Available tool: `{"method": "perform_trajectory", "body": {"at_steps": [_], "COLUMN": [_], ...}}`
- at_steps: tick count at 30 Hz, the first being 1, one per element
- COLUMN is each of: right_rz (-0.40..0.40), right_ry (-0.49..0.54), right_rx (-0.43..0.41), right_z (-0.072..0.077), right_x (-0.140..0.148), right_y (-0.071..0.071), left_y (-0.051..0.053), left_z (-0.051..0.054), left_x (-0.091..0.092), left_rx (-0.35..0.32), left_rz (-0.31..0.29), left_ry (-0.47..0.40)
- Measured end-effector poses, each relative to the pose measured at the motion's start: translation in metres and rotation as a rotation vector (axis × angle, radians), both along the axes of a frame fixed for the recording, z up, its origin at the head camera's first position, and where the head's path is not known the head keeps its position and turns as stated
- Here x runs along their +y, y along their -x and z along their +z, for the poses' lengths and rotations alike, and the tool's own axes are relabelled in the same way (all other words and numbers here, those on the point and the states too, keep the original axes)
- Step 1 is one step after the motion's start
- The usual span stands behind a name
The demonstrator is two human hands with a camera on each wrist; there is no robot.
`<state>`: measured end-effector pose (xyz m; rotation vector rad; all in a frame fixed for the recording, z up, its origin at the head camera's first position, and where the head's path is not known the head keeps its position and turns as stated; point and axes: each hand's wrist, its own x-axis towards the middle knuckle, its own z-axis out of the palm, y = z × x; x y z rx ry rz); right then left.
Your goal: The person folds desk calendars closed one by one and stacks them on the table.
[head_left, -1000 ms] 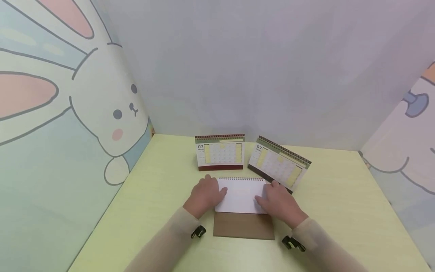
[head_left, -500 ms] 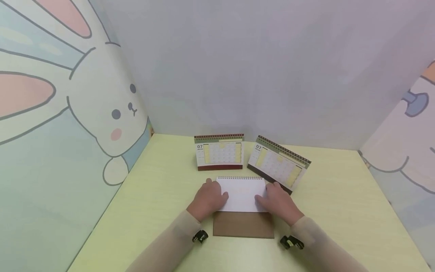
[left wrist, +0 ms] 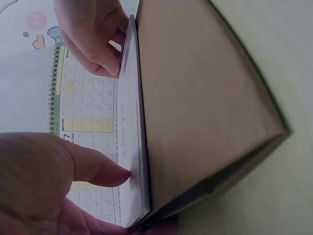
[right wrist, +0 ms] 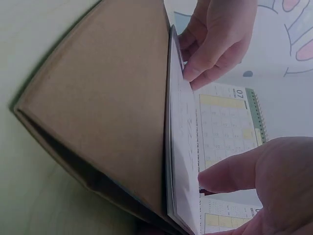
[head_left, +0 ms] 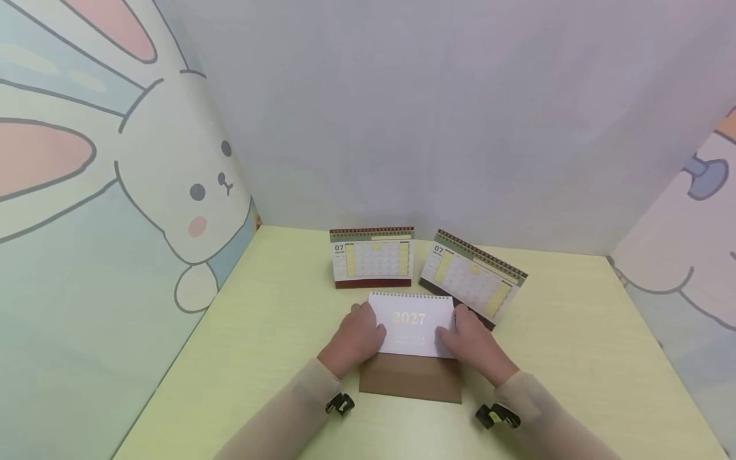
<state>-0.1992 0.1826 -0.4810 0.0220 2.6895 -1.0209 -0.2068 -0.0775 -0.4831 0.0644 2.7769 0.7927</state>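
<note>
In the head view a desk calendar has a white cover page with gold "2027" lettering and a spiral binding along its top. Its brown cardboard stand shows below the pages, and both wrist views show a folded, hollow end. My left hand grips the calendar's left edge, thumb on the cover and fingers behind. At the opposite edge my right hand holds it the same way, its thumb pressing the page. The fingers behind the calendar are mostly hidden.
Two more desk calendars stand behind on the pale yellow table: a red-based one facing front and a dark-based one turned at an angle, close to my right hand. Walls with rabbit drawings border the table.
The calendar between my hands has tilted, its spiral edge rising slightly, and the gold "2027" now reads clearly. Both hands keep their places at its sides. The two calendars behind stay put.
</note>
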Motion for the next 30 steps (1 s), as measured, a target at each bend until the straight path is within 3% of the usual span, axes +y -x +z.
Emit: {"method": "perform_trajectory", "body": {"at_steps": [6, 16, 30], "right_rz": [0.000, 0.004, 0.003], "right_ry": [0.006, 0.037, 0.086], "right_rx": [-0.036, 0.030, 0.037], "right_z": [0.000, 0.001, 0.008], "right_x": [0.001, 0.003, -0.002], "right_y": [-0.002, -0.005, -0.008], "left_y": [-0.003, -0.006, -0.009], "left_z": [-0.002, 0.006, 0.014], "left_x": [0.000, 0.000, -0.005], "left_rx": [-0.004, -0.007, 0.030], "left_rz": [0.004, 0.019, 0.005], "left_ry": [-0.042, -0.075, -0.045]}}
